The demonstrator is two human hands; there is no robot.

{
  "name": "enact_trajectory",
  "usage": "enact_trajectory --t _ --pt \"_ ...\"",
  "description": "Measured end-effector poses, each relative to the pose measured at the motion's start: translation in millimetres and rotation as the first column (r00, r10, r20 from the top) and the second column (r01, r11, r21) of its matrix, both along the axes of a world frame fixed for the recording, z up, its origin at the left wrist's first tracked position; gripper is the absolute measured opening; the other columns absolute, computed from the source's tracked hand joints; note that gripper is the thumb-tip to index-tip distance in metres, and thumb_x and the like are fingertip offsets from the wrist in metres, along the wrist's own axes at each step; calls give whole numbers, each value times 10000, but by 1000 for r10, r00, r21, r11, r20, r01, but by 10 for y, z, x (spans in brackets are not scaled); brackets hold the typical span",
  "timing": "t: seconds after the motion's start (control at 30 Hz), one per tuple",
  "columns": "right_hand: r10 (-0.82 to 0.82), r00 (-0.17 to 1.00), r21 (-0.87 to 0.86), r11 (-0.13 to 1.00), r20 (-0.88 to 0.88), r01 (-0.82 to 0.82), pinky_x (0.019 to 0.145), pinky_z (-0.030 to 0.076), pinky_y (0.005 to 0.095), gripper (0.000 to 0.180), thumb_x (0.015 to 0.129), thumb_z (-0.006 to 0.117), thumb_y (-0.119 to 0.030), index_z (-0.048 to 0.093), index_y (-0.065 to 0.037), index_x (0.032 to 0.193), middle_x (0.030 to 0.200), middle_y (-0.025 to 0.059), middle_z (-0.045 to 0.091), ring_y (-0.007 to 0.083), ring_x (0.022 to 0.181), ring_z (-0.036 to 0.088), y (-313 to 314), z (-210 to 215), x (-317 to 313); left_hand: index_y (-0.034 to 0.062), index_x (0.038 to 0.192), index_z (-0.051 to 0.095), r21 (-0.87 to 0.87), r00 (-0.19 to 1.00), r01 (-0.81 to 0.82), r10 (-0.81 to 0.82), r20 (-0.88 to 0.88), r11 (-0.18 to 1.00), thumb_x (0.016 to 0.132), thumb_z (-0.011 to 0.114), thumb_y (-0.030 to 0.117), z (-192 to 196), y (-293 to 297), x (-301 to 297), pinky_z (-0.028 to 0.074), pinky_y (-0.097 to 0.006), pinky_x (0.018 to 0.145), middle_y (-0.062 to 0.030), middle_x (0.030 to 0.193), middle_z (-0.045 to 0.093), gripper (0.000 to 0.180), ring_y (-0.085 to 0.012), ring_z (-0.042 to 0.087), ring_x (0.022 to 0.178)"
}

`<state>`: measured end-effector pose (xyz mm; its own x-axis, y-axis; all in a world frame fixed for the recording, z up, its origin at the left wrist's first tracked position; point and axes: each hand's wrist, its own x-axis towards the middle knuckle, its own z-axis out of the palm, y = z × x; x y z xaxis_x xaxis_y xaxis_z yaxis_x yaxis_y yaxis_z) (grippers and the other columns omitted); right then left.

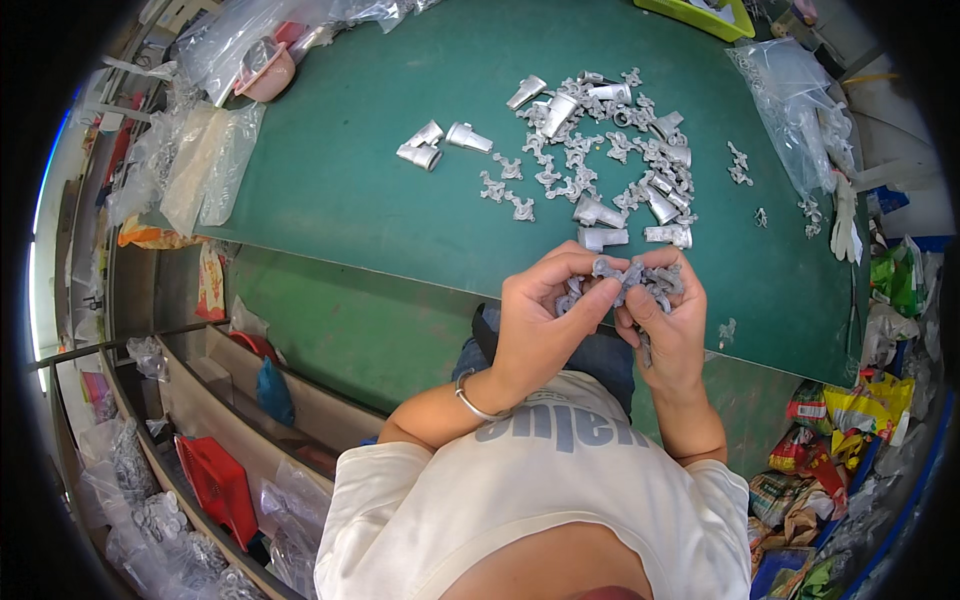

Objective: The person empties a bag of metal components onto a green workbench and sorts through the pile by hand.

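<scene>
Close together at the table's front edge, both my hands are closed around small grey metal castings (632, 278). My left hand (556, 303) pinches some between thumb and fingers, with a few more in the palm. In my right hand (668, 315) a cluster sits between the curled fingers and thumb, and one piece hangs below it. Just beyond my hands, a loose pile of similar small castings (580, 160) is spread on the green table (350, 150). Mixed among them lie several silvery metal sleeves (597, 212). More sleeves (468, 137) rest apart, left of the pile.
Clear plastic bags (795, 100) and a white glove (846, 220) lie at the right side. A pink basket (266, 75) and more bags (215, 160) are at the far left. A yellow-green tray (700, 15) stands at the back. A red basket (215, 485) sits low on the left.
</scene>
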<state>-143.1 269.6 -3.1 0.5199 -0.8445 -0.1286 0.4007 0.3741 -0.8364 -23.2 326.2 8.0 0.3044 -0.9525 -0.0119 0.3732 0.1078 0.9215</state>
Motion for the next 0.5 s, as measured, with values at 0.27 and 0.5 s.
enact_trajectory --t 0.27,0.5 --pt "-26 1000 61 998 -12 27 357 273 172 199 790 595 -81 457 -20 920 717 77 557 55 484 423 -138 -78 -29 -42 1084 503 -9 984 63 -64 -164 998 787 443 -52 -123 -30 34 388 -188 525 -64 922 493 303 -80 480 646" --pt "-466 712 -359 880 -526 311 370 276 171 221 751 655 -157 552 -42 908 672 14 568 41 466 407 -1634 -751 -634 -37 1191 412 274 896 35 91 -434 961 766 395 -65 -506 14 149 430 -260 699 -91 1036 466 427 -154 504 819"
